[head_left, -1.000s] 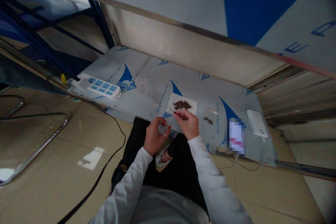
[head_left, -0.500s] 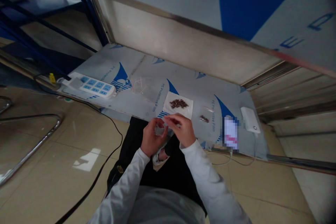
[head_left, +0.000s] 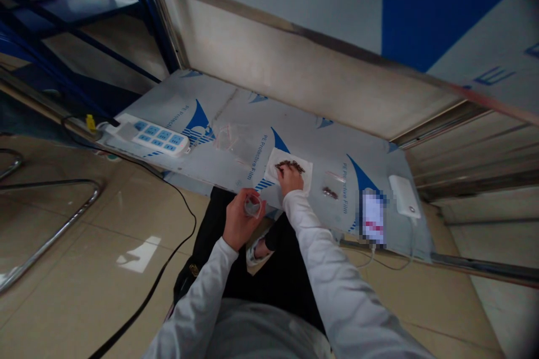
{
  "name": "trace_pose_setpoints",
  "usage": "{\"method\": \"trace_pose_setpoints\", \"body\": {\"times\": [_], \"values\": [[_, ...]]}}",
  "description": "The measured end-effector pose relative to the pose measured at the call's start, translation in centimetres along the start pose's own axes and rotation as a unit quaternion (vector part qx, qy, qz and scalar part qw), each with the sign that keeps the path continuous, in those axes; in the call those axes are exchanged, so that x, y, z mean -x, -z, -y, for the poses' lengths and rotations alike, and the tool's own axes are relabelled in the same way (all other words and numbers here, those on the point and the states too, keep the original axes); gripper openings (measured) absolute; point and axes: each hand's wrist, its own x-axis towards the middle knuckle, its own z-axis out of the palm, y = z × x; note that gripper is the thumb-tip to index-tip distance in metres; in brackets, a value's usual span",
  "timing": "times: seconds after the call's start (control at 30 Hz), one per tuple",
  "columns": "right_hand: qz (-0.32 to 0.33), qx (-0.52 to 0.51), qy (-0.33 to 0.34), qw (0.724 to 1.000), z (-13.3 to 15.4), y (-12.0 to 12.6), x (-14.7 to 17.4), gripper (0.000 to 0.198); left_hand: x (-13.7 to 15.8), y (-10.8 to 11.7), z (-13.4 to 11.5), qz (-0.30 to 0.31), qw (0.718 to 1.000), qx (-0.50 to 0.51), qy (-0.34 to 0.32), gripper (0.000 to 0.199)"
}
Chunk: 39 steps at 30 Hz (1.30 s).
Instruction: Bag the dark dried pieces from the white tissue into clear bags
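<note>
Film-covered counter (head_left: 206,165), white sheet (head_left: 272,170) near its front edge
Left hand (head_left: 242,221) half-curled, right hand (head_left: 291,179) bent down over the sheet; the left holds a clear cup (head_left: 253,206), the right's fingertips meet small brown pieces (head_left: 297,166) heaped there, cannot tell if gripping

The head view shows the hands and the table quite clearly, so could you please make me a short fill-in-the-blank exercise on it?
1. The left hand holds the clear container, and the other hand is at the piled small pieces, which are ____ in colour.
2. The sheet under them is ____.
3. In the picture, the shiny pieces lie to the ____ of that sheet.
4. The lettering on the table reads PE Protective ____.

Missing words: brown; white; right; Film.
</note>
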Motion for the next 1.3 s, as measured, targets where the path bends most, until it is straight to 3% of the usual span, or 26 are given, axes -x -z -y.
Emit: {"method": "trace_pose_setpoints", "body": {"times": [0.53,0.87,1.13,1.3], "values": [[0.019,0.087,-0.065,0.994,0.8,0.3,-1.2,0.022,-0.1,0.1,0.1,0.001,1.000,0.002,-0.015,0.018],[0.057,0.093,0.008,0.994,0.5,1.6,-2.0,0.021,-0.1,0.2,-0.3,0.001,1.000,0.013,-0.009,0.017],[0.027,0.001,0.030,0.999,0.2,3.3,-2.1,0.017,-0.1,0.1,-0.5,0.007,1.000,0.011,-0.015,0.016],[0.001,-0.145,0.050,0.988,1.3,6.7,2.1,0.025,-0.4,-0.1,-0.6,0.012,1.000,-0.008,-0.022,0.016]]}}
